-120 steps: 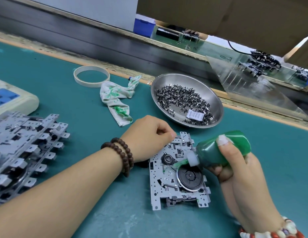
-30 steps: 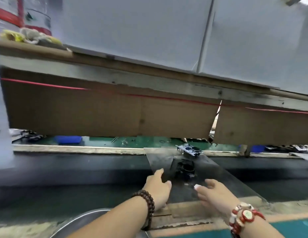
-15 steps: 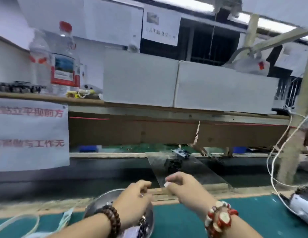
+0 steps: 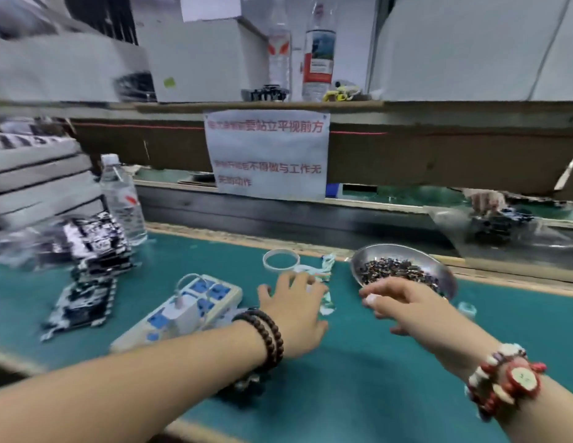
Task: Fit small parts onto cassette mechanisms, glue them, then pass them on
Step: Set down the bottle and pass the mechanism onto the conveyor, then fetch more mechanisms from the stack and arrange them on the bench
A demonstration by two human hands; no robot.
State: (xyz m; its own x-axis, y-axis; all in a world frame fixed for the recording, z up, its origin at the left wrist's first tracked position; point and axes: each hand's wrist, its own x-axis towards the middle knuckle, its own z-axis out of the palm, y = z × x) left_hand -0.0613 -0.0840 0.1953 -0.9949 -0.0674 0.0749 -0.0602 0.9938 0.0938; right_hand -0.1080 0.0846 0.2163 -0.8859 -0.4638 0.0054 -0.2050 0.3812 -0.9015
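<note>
Both hands empty, left hand (image 4: 294, 306) fingers spread, right hand (image 4: 403, 303) loosely open by the parts bowl (image 4: 438, 263) at the counter's far edge, mechanisms (image 4: 87, 266) stacked far-left; hasty reach may tip bowl.

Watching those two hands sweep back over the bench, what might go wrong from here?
The right hand hangs at the rim of the metal bowl of small parts; a knock might tip it and scatter them. The left hand passes by a power strip, with a water bottle standing nearby, a possible spill hazard.
</note>
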